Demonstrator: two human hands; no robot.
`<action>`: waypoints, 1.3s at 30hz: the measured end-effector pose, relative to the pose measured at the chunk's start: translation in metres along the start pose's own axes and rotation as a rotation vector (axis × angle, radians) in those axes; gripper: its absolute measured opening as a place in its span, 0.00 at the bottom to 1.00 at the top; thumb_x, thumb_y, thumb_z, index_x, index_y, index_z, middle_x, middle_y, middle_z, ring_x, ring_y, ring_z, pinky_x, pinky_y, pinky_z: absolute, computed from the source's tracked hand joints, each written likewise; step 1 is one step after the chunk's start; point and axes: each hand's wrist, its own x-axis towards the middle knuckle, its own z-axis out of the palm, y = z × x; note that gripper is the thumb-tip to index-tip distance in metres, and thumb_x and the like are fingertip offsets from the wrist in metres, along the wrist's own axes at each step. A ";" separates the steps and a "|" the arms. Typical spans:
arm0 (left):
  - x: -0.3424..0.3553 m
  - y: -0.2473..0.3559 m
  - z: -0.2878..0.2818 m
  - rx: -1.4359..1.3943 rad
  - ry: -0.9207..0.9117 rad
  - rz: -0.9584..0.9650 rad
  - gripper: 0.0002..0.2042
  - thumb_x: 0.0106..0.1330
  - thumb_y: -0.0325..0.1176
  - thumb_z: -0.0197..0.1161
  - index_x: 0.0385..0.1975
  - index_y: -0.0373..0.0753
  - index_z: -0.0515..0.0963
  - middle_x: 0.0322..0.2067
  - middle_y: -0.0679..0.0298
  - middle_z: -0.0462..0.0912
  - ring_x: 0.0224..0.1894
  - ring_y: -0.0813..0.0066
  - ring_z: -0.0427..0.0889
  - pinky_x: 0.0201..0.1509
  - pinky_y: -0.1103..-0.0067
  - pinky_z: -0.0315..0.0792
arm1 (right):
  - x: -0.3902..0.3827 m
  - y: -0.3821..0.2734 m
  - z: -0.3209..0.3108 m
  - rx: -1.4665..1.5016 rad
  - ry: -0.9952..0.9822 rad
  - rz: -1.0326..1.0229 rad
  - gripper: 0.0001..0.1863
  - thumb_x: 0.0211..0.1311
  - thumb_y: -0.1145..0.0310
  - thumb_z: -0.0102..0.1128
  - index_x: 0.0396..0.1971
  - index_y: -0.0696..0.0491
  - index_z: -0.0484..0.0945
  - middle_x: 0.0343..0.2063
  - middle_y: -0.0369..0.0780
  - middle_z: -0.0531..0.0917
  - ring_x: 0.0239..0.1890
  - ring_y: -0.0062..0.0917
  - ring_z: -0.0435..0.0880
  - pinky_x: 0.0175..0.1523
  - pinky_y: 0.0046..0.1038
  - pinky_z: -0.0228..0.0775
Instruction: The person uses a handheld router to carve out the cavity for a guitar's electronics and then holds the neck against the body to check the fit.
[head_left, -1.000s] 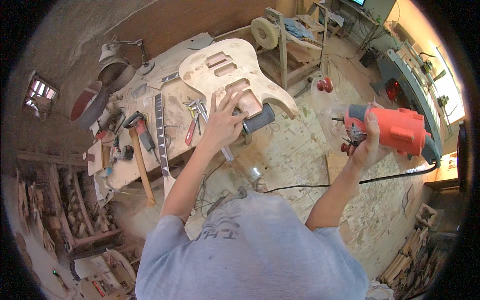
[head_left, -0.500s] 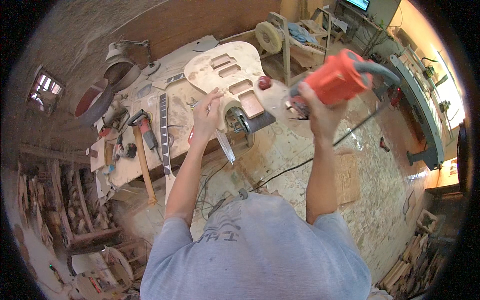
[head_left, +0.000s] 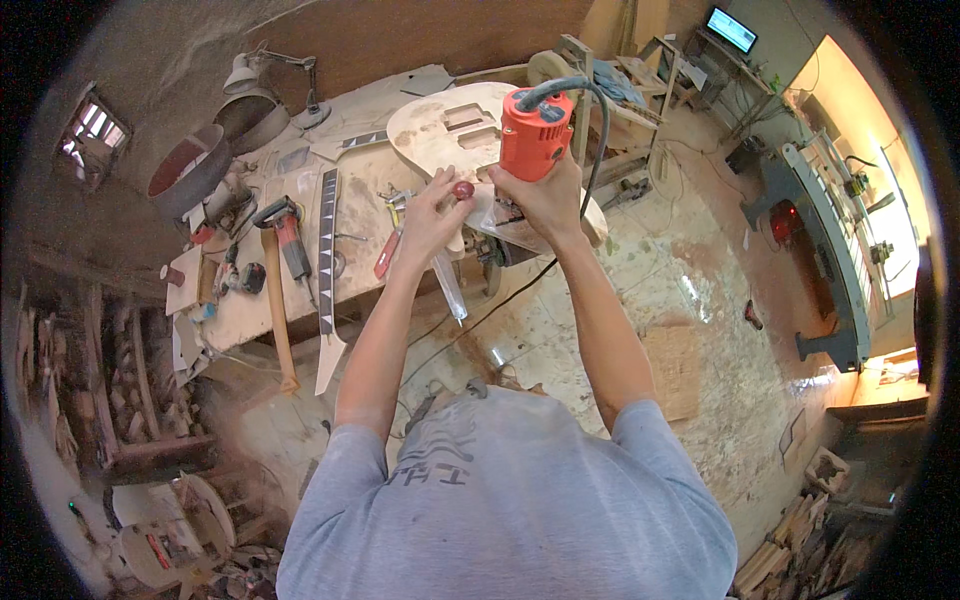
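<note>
An unfinished pale wooden guitar body (head_left: 445,135) with routed cavities lies on the workbench (head_left: 360,190). An orange hand router (head_left: 535,135) stands upright on the body's near edge, its grey cable arching over the top. My right hand (head_left: 545,200) grips the router's base on the right side. My left hand (head_left: 435,215) holds the router's dark red knob (head_left: 463,189) on the left side. Both forearms reach up from the lower edge toward the tool.
A dark guitar fingerboard with inlays (head_left: 327,250), a hammer (head_left: 275,300), red-handled pliers (head_left: 388,250) and a desk lamp (head_left: 265,75) lie on the bench. A black cord (head_left: 480,320) runs down to the sawdust-covered floor. A machine (head_left: 825,240) stands at the right.
My right hand carried the orange router from the far right, up and over, down onto the guitar body. My left hand moved from the guitar body onto the router's knob.
</note>
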 end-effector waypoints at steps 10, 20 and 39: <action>0.004 0.002 -0.003 -0.068 0.066 -0.129 0.19 0.66 0.38 0.71 0.56 0.41 0.86 0.68 0.49 0.76 0.73 0.57 0.73 0.75 0.70 0.68 | 0.000 -0.008 0.019 0.110 0.068 -0.013 0.28 0.46 0.63 0.84 0.45 0.57 0.78 0.33 0.38 0.89 0.33 0.23 0.88 0.40 0.28 0.82; 0.004 0.000 0.000 -0.071 0.028 -0.091 0.19 0.65 0.41 0.74 0.55 0.45 0.87 0.69 0.51 0.76 0.76 0.57 0.69 0.76 0.69 0.66 | -0.004 0.004 0.007 -0.014 0.068 -0.020 0.31 0.46 0.59 0.84 0.47 0.57 0.79 0.34 0.39 0.89 0.34 0.26 0.89 0.44 0.31 0.81; 0.088 0.223 -0.043 -0.260 0.017 0.548 0.26 0.67 0.43 0.73 0.61 0.35 0.81 0.55 0.51 0.87 0.57 0.60 0.87 0.62 0.74 0.78 | 0.033 -0.065 -0.051 0.197 0.293 -0.231 0.33 0.43 0.60 0.88 0.48 0.57 0.81 0.43 0.38 0.89 0.41 0.27 0.89 0.50 0.31 0.81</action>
